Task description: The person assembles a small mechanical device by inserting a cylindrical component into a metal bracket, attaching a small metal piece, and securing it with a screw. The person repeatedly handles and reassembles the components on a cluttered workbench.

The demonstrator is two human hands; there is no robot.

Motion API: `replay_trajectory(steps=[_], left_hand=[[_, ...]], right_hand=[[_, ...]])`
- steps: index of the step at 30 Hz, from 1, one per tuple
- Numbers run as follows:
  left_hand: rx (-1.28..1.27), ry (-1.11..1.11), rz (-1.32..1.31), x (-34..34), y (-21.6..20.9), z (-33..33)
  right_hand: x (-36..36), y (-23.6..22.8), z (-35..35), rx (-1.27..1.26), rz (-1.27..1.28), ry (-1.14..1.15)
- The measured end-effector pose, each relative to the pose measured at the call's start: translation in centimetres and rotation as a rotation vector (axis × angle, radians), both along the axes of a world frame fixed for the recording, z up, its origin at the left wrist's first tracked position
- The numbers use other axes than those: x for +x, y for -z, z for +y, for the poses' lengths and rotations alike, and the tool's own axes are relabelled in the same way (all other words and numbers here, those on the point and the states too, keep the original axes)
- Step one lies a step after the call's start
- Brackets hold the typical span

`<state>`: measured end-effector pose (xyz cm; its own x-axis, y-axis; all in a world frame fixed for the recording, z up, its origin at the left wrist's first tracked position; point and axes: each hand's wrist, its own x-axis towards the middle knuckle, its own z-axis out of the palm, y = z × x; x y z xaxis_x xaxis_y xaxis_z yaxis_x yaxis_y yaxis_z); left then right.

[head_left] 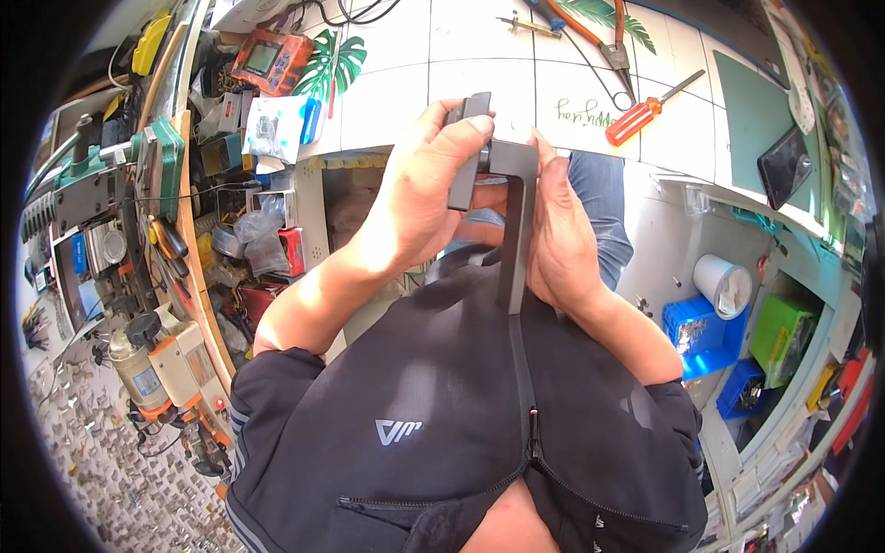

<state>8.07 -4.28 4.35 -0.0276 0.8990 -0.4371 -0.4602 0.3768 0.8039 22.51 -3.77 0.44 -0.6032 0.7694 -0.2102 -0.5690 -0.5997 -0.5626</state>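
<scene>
Over my lap, in front of my chest, both hands hold a black door handle [520, 226] with an angled flat bar and a rectangular plate. My left hand [407, 189] is closed round the plate, its thumb pressed on the upper part. Along the right side of the bar my right hand [564, 238] grips with the thumb up; some of its fingers are hidden behind the bar. The long arm of the bar points down toward my black jacket [387, 387]. Fingers show in the gap between plate and bar; whose they are I cannot tell.
Ahead lies a white tiled tabletop [387, 101] with an orange screwdriver [636, 120], red-handled pliers [608, 46] and an orange meter [272, 63]. Crowded shelves and a power tool [171, 369] stand left. Blue bins [705, 336] and a white bucket [724, 288] are at right.
</scene>
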Motion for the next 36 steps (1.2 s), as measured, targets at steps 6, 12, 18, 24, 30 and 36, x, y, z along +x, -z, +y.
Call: replay_trajectory(steps=[6, 12, 18, 24, 30, 36], left_hand=[[0.102, 0.007, 0.217, 1.2, 0.3, -1.0], [0.196, 0.028, 0.536, 1.4, 1.1, -1.6], [0.153, 0.039, 0.62, 1.4, 0.7, -2.1], [0.212, 0.076, 0.528, 0.4, 1.4, -2.8], [0.06, -0.014, 0.392, 1.2, 0.9, -2.9], [-0.077, 0.055, 0.248, 0.7, 0.9, -2.5]], right_hand=[[-0.4, -0.7, -0.3, 0.112, -0.332, -0.002], [0.6, 0.2, -0.7, 0.129, -0.365, -0.087], [0.4, 0.0, -0.5, 0.012, -0.256, -0.104], [0.4, -0.3, -0.3, -0.097, -0.162, -0.118], [0.5, -0.1, -0.5, -0.098, -0.176, -0.113], [0.0, 0.3, -0.4, -0.147, -0.156, -0.054]])
